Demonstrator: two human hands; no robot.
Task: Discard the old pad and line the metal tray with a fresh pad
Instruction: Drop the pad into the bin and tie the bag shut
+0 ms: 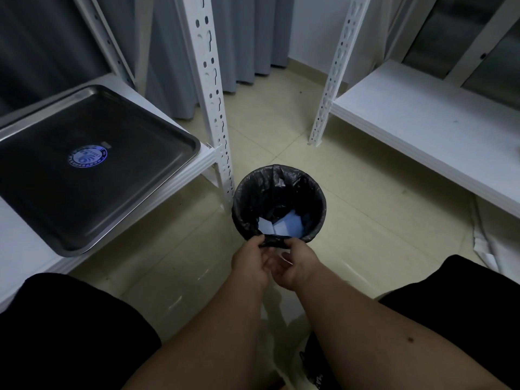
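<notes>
Head view: both hands, left [251,261] and right [292,264], pinch the liner [274,240] at the bin's [318,198] 6 o'clock rim. We should seat it snugly, then fetch a fresh pad for the bare tray [135,133].

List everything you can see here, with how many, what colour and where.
metal tray: one, dark steel with a round blue sticker, bare, on the left shelf
bin: one, black-bagged, on the floor in the middle
old pad: one, pale blue, inside the bin
shelving racks: two, white, left and right
curtain: grey, behind
floor: beige tiles
left hand: pinches the bag's near rim
right hand: pinches the same rim
</notes>
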